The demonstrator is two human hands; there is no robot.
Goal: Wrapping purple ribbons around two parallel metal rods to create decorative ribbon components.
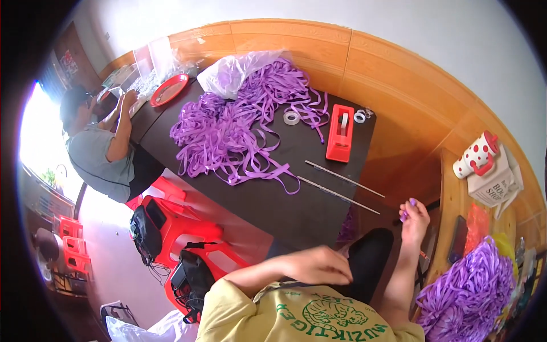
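Ribbon (208,137) heaped by the table's (259,214) far edge seems left to handle, finished share unclear; right hand (416,221) pinches something purple (404,217), left hand's (322,265) hold I can't tell.

Free to pass low over the bare near part of the dark counter (256,211), ahead of the left hand (322,266). Hindered at right by two thin rods (345,178), lying slantwise and jutting past the edge. Blocked farther back by the loose heap of purple ribbon (211,134), with a long loop trailing forward. Tight between stray ribbon strands and the red tape dispenser (338,149). Closed off behind by the wall (307,48). Open around the right hand (416,219), between dark counter and wooden counter (453,196).
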